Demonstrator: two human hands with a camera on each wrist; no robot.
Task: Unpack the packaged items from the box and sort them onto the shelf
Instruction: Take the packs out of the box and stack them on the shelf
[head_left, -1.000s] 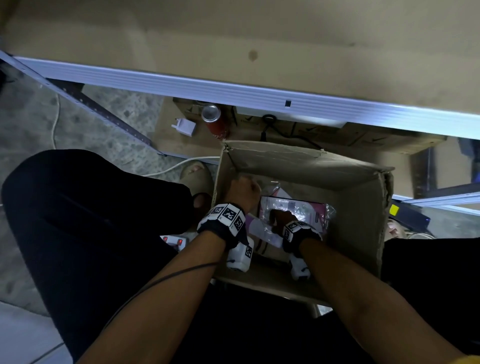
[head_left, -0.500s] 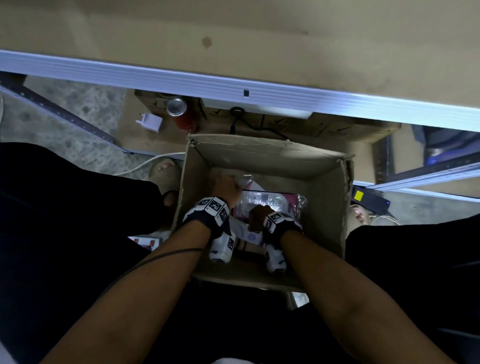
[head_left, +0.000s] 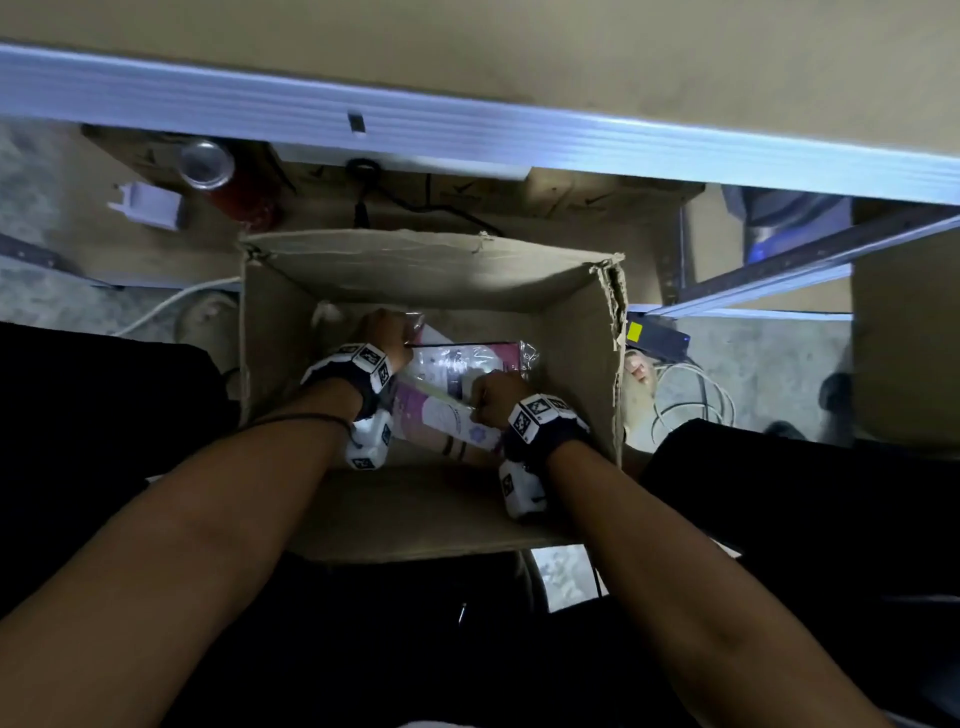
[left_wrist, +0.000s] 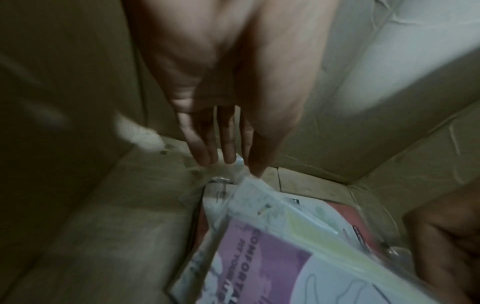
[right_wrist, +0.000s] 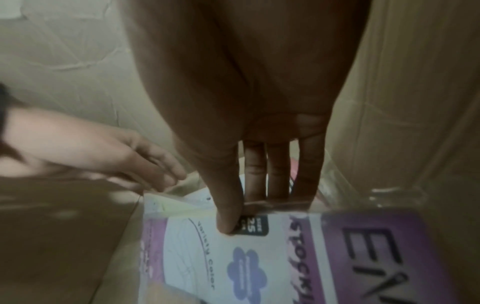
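An open cardboard box (head_left: 426, 265) stands on the floor between my knees, with both hands inside it. A purple-and-white stocking packet (head_left: 452, 415) in clear plastic lies tilted over a pink packet (head_left: 498, 351). My left hand (head_left: 387, 325) reaches to the far left corner. In the left wrist view its fingertips and thumb (left_wrist: 241, 166) pinch the plastic corner of the stocking packet (left_wrist: 272, 257). My right hand (head_left: 485, 397) pinches that packet's right edge. In the right wrist view its thumb (right_wrist: 228, 224) lies on the printed face (right_wrist: 221, 257) and the fingers go behind the edge.
A grey shelf rail (head_left: 467, 135) runs across above the box, with the bare shelf board (head_left: 519, 47) beyond it. A red can (head_left: 223, 182), a white plug adapter (head_left: 150, 205) and a black cable (head_left: 415, 202) lie under the shelf. Coiled cables (head_left: 691, 395) lie to the box's right.
The purple-and-white packet has come up tilted over the pink one. My right hand has shifted right to its edge, and my left hand has gone deeper into the far left corner.
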